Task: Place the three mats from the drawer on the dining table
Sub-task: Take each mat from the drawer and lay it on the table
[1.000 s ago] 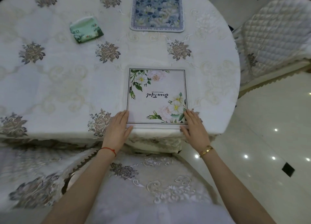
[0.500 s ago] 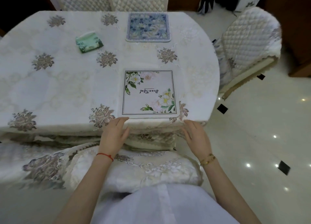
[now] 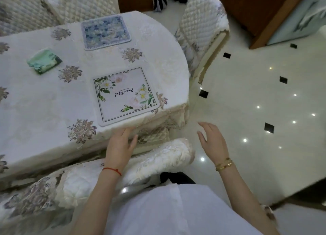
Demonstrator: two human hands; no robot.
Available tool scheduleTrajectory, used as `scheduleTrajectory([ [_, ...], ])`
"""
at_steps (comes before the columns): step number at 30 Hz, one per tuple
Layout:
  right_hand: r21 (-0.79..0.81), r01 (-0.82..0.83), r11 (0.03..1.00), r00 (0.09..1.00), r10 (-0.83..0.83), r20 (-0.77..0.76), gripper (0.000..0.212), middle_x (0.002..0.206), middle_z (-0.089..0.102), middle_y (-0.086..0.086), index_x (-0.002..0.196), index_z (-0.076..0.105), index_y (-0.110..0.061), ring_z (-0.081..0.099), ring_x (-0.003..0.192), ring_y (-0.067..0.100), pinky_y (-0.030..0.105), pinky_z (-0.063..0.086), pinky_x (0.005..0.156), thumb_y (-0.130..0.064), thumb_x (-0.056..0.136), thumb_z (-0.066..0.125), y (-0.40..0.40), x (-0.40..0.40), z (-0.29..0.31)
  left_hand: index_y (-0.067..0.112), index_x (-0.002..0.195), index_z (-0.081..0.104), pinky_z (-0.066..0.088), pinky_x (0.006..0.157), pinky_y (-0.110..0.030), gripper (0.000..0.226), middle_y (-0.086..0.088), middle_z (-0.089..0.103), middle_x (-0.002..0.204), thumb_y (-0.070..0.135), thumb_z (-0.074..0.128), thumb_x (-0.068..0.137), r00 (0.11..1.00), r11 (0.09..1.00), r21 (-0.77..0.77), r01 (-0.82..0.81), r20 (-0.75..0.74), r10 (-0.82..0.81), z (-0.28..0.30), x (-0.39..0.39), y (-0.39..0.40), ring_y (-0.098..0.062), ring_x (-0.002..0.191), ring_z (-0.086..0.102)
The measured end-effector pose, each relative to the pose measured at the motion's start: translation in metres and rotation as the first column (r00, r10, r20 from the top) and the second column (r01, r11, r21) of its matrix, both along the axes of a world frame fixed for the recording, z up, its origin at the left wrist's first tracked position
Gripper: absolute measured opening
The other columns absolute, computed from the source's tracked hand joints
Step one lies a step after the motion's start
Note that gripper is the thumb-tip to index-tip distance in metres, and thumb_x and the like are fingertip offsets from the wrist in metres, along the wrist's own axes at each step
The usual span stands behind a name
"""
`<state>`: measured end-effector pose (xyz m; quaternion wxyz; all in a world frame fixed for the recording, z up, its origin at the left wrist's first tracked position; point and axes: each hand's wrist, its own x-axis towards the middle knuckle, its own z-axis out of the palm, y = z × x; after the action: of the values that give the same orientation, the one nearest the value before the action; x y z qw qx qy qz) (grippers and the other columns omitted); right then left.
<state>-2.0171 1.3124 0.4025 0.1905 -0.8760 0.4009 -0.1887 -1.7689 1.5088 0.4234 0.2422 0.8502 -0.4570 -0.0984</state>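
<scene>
Two mats [image 3: 125, 95] [image 3: 105, 32] lie on the table [image 3: 35, 100].

Two mats lie on the one table [image 3: 35, 102]: a white floral mat [image 3: 126, 95] and a blue floral mat [image 3: 105, 31]. One green tissue pack [image 3: 44, 60] sits there too. Four covered chairs show around it, with two hands, the left hand [image 3: 120, 143] and right hand [image 3: 214, 141].

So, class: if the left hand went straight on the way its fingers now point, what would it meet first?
The left hand points up and away at the table edge. It would probably meet the draped tablecloth there first, then the near edge of the white floral mat just beyond. Whether the fingertips already touch the cloth is unclear.
</scene>
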Motion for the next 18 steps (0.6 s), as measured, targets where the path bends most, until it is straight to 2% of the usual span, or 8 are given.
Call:
scheduleTrajectory([
  [2, 0.022, 0.093, 0.995, 0.996, -0.093, -0.01, 0.03, 0.115, 0.064, 0.011, 0.12, 0.061, -0.007, 0.057, 0.108, 0.025, 0.033, 0.046, 0.093, -0.012, 0.091, 0.061, 0.019, -0.018, -0.002, 0.01, 0.119, 0.059, 0.045, 0.065, -0.028, 0.03, -0.006, 0.067, 0.092, 0.025, 0.055, 0.093, 0.996, 0.996, 0.018, 0.089, 0.002, -0.089, 0.003, -0.004, -0.003, -0.02, 0.074, 0.059],
  [5, 0.053, 0.199, 0.979, 0.98, -0.198, -0.028, 0.03, 0.117, 0.064, 0.009, 0.121, 0.06, -0.008, 0.056, 0.111, 0.023, 0.027, 0.041, 0.095, -0.014, 0.092, 0.059, 0.045, -0.044, -0.005, 0.012, 0.118, 0.061, 0.05, 0.077, -0.03, 0.029, -0.006, 0.067, 0.104, 0.024, 0.058, 0.092, 0.978, 0.978, 0.012, 0.211, 0.009, -0.211, 0.004, -0.009, -0.011, -0.023, 0.091, 0.063],
  [9, 0.086, 0.318, 0.944, 0.948, -0.316, -0.036, 0.03, 0.12, 0.063, 0.007, 0.122, 0.06, -0.009, 0.055, 0.114, 0.022, 0.022, 0.036, 0.098, -0.016, 0.093, 0.058, 0.065, -0.078, -0.005, 0.013, 0.118, 0.062, 0.052, 0.078, -0.032, 0.03, -0.006, 0.067, 0.107, 0.025, 0.057, 0.091, 0.945, 0.945, 0.029, 0.326, 0.008, -0.327, 0.001, -0.024, -0.025, -0.023, 0.091, 0.064],
  [15, 0.088, 0.435, 0.896, 0.9, -0.435, -0.01, 0.03, 0.12, 0.063, 0.007, 0.123, 0.06, -0.008, 0.056, 0.113, 0.021, 0.017, 0.033, 0.098, -0.016, 0.094, 0.057, 0.058, -0.115, -0.001, 0.014, 0.117, 0.062, 0.051, 0.077, -0.031, 0.028, -0.005, 0.068, 0.106, 0.025, 0.057, 0.092, 0.899, 0.899, 0.034, 0.437, -0.011, -0.437, 0.005, -0.062, -0.072, -0.022, 0.092, 0.063],
  [18, 0.11, 0.485, 0.868, 0.874, -0.486, -0.025, 0.029, 0.119, 0.063, 0.007, 0.122, 0.06, -0.009, 0.056, 0.112, 0.021, 0.013, 0.03, 0.097, -0.016, 0.094, 0.057, 0.04, -0.138, -0.006, 0.014, 0.114, 0.063, 0.05, 0.072, -0.03, 0.025, -0.005, 0.067, 0.104, 0.023, 0.058, 0.091, 0.87, 0.87, 0.027, 0.493, -0.03, -0.492, 0.005, -0.086, -0.109, -0.022, 0.088, 0.063],
])
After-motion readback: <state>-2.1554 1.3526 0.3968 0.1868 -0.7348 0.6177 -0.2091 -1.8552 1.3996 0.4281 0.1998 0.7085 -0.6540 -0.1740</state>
